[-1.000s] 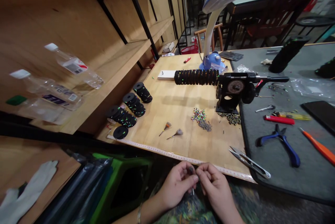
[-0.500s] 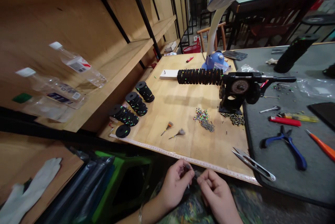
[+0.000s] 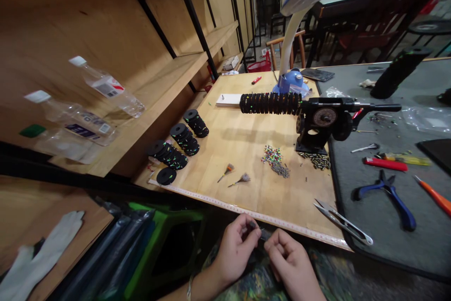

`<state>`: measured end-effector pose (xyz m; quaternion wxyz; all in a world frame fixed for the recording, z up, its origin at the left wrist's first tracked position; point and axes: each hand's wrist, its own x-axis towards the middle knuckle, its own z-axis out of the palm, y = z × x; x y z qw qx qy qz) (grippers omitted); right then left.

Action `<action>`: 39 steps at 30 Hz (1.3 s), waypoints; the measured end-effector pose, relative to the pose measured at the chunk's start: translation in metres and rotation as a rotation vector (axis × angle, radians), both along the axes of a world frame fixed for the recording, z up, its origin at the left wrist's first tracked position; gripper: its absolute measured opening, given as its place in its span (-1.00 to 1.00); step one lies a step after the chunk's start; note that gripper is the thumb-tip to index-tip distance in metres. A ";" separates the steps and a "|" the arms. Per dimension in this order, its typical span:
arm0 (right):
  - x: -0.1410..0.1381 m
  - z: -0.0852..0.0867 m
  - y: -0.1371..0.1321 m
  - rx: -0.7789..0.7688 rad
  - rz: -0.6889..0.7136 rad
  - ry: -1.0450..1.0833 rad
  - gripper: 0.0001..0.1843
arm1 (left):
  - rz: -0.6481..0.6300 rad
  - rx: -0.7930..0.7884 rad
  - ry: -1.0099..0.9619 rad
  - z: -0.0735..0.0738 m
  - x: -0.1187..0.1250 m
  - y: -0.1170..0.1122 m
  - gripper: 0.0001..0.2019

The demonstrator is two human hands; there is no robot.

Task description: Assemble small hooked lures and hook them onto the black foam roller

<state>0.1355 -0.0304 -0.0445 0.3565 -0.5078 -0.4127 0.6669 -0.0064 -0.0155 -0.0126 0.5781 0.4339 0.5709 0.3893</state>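
Note:
Just below the table's front edge, my left hand [image 3: 237, 244] is closed in a pinch around a small dark piece [image 3: 252, 225] that I cannot identify. My right hand [image 3: 291, 256] is close beside it, thumb and fingertips pinched together; what they hold is too small to make out. Above the hands on the wood lie two small tufted bundles [image 3: 243, 178] with thin stems. Farther up sit a heap of coloured beads [image 3: 271, 154] and a pile of small grey metal parts [image 3: 281, 170].
A black winding device [image 3: 322, 118] carries a row of black discs [image 3: 270, 103]. Foam spools [image 3: 181, 139] stand left. Thread snips [image 3: 343, 222], blue-handled pliers [image 3: 387, 193] and a red lighter [image 3: 385, 164] lie right. A desk lamp [image 3: 291, 82] stands behind; bottles [image 3: 105, 87] rest on the shelf.
The hands keep nearly the same pose, with a slight shift of the right fingers. The whole view has moved a little.

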 end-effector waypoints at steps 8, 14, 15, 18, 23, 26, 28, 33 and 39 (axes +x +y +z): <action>-0.002 0.009 0.000 -0.031 -0.034 0.009 -0.55 | -0.003 0.026 0.060 0.003 0.001 0.000 -0.86; 0.000 0.007 0.003 -0.027 -0.013 0.005 -0.55 | -0.035 0.091 0.200 0.003 0.000 -0.002 -0.90; 0.000 0.006 0.004 -0.029 -0.007 0.005 -0.54 | -0.048 0.108 0.241 0.003 0.000 -0.002 -0.91; 0.001 0.004 0.005 -0.029 -0.003 0.004 -0.53 | -0.097 0.163 0.347 0.004 -0.002 -0.004 -0.92; 0.001 0.003 0.007 -0.003 -0.018 0.002 -0.53 | -0.149 0.250 0.444 0.008 -0.004 -0.004 -0.92; 0.001 0.003 0.007 0.010 -0.017 -0.006 -0.52 | -0.172 0.268 0.466 0.010 -0.005 -0.005 -0.93; 0.000 0.002 0.007 0.017 -0.014 -0.003 -0.52 | -0.189 0.277 0.471 0.010 -0.005 -0.005 -0.93; -0.002 0.002 0.009 -0.012 -0.017 0.037 -0.52 | -0.219 0.288 0.491 0.010 -0.004 -0.004 -0.92; -0.001 0.012 0.016 -0.098 -0.053 0.099 -0.50 | -0.214 0.230 0.482 0.009 -0.002 -0.004 -0.93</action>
